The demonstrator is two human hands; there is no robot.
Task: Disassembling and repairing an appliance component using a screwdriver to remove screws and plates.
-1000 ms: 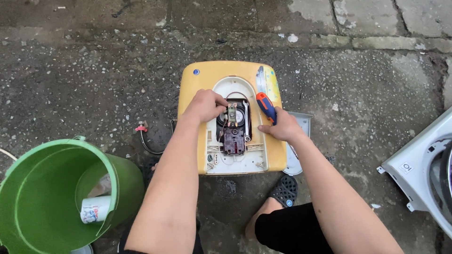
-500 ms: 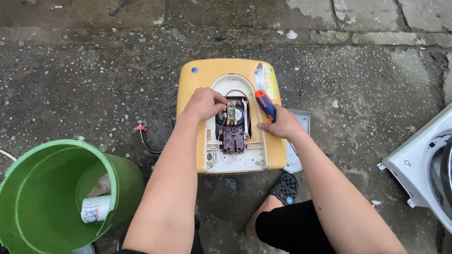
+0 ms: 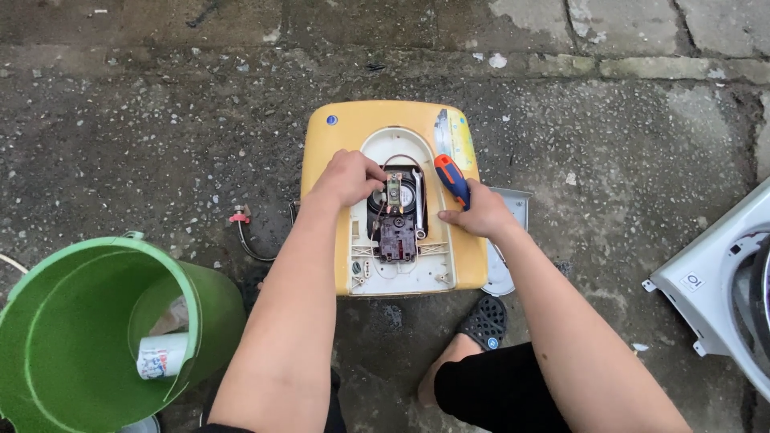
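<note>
A yellow appliance housing (image 3: 329, 152) lies on the concrete with its white inner panel (image 3: 401, 273) uncovered. In the panel's opening sit a dark brown electrical part (image 3: 397, 236) and a metal fitting (image 3: 395, 191). My left hand (image 3: 346, 178) rests on the panel's left side, fingertips touching the metal fitting. My right hand (image 3: 480, 215) rests on the housing's right edge and holds a screwdriver (image 3: 451, 180) with a blue and orange handle, pointing away from me.
A green bucket (image 3: 48, 321) at lower left holds a white container (image 3: 160, 357). A thin hose with a red end (image 3: 239, 216) lies left of the housing. A white cover plate (image 3: 505, 240) lies to its right. A white appliance (image 3: 726, 281) stands at the right edge.
Both hands stay almost where they were. The left fingers have shifted slightly on the metal fitting; the screwdriver remains in the right hand.
</note>
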